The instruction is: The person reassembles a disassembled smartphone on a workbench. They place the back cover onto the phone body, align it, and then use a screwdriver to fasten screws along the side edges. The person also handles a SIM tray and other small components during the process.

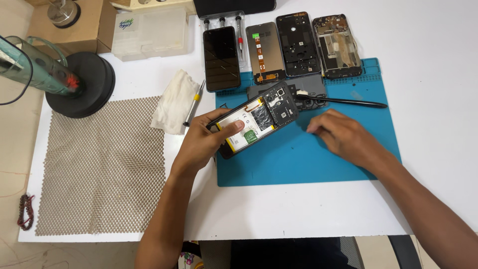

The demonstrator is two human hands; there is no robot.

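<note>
My left hand (206,137) grips an opened phone (259,117) with its back off, showing a white battery and a black circuit board, held tilted above the blue mat (298,159). The thumb presses on the battery. My right hand (341,135) rests palm down on the mat, to the right of the phone, with fingers bent and fingertips touching the mat; I cannot tell whether it holds anything small. Just beyond it lies a long black tool (348,102).
At the mat's far edge lie a black phone (221,58), a screen panel with an orange ribbon (265,52), a black back frame (298,44) and another stripped frame (337,46). A white cloth (175,102), a yellow-handled screwdriver (194,103), a mesh mat (104,164), a black round base (82,84) and a clear plastic box (152,32) sit left.
</note>
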